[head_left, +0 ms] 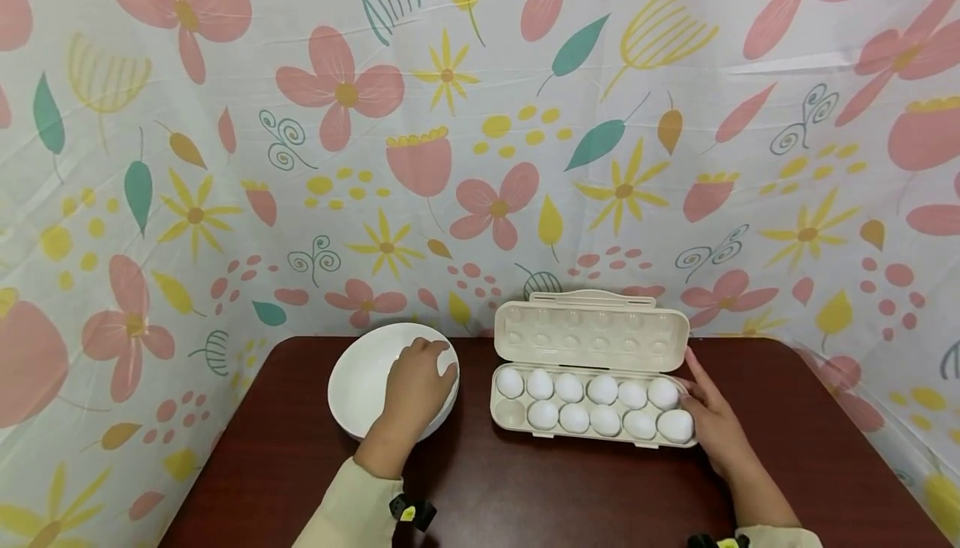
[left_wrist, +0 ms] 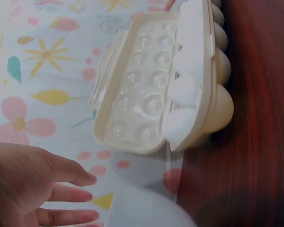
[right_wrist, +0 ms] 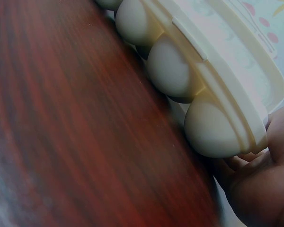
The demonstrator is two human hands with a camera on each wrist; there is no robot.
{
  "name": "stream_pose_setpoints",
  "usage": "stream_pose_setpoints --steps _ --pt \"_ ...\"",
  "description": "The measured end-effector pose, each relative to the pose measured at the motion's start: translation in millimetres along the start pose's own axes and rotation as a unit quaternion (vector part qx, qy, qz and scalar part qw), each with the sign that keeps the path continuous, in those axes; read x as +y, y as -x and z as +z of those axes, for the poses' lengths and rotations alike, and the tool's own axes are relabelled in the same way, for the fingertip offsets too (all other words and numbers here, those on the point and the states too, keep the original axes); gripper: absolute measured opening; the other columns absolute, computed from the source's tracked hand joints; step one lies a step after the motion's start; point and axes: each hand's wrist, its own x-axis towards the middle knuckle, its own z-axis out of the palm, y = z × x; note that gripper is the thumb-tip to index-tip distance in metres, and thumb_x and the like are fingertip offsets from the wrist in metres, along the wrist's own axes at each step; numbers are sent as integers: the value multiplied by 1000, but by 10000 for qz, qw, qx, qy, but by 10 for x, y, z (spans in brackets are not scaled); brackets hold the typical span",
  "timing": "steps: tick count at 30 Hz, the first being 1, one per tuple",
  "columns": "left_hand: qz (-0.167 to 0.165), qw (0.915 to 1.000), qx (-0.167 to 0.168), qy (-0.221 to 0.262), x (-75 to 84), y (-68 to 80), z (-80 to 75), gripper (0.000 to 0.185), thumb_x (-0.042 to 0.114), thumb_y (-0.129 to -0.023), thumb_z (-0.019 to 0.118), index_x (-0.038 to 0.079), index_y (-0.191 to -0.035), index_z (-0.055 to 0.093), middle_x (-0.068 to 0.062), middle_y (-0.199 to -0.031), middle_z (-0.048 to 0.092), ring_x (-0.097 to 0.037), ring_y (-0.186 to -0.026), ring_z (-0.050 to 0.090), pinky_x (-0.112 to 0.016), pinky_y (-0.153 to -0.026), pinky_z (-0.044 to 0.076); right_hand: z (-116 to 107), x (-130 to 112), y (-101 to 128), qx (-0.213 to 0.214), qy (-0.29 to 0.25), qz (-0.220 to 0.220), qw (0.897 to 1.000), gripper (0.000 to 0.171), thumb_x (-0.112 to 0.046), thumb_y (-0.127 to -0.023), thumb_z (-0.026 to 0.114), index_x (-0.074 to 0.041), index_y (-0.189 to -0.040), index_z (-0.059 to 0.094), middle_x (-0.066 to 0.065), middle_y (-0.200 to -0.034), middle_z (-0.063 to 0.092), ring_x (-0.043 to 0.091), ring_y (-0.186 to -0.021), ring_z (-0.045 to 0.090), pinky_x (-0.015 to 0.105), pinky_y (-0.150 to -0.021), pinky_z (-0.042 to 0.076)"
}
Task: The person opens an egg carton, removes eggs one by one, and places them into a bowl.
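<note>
- A white bowl (head_left: 360,377) is set on the left of the dark wooden worktop (head_left: 525,490).
- The left hand (head_left: 416,386) is laid over the bowl's right rim, fingers relaxed, nothing held.
- An open egg carton (head_left: 592,336), just beside the bowl, is filled with white eggs (head_left: 602,389); its front-left cup is bare.
- The carton's right end is touched by the right hand (head_left: 712,423), fingers fairly straight.

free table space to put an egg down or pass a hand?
Bare table: the near strip in front of the egg carton and bowl, between the forearms. Narrow gap between bowl and carton. Crowded: left hand on the bowl, right hand at the carton's right end.
</note>
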Motion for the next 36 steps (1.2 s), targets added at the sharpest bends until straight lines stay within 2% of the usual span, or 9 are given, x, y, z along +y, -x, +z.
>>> stream_pose_setpoints --steps 4,13,20,26,33,36 --pt "271 9995 76 156 122 -25 68 31 22 -90 75 7 -117 73 -14 -109 69 -32 -96 66 -46 -81 56 2 -3 1 -19 -21 27 10000 65 -19 -111 32 -39 -160 -5 32 -150 37 -20 -108 46 11 -81 47" --pt "991 9945 -118 309 418 -19 300 29 16 -89 75 7 -117 74 -10 -109 68 -26 -98 66 -39 -85 56 2 -4 7 -57 -34 113 9999 65 -18 -111 32 -40 -160 -7 34 -153 35 -23 -108 42 8 -82 44" --pt "966 9942 -443 -172 534 -18 513 33 19 -88 76 8 -119 73 -8 -110 67 -24 -97 64 -36 -82 56 0 24 1 -29 -15 57 10000 66 -18 -111 32 -40 -160 -6 33 -152 35 -22 -109 43 9 -82 45" --pt "1195 9893 -553 -635 562 -17 681 34 19 -86 77 10 -119 73 -6 -107 65 -22 -93 64 -34 -77 55 0 0 10 28 77 51 10000 65 -20 -111 34 -38 -161 -4 22 -148 43 -19 -108 47 11 -82 47" --pt "1152 9873 -708 -828 558 -30 811 35 18 -85 77 10 -119 73 -6 -108 65 -22 -94 63 -34 -76 55 16 -17 23 20 0 129 9999 65 -20 -111 33 -40 -160 -5 32 -152 36 -19 -107 47 12 -82 47" --pt "1163 9865 -764 -863 554 -37 845 35 19 -85 78 10 -119 72 -6 -109 64 -22 -95 62 -34 -76 55 16 -11 20 50 16 119 9999 65 -20 -111 33 -40 -160 -5 31 -152 37 -19 -108 47 12 -82 47"
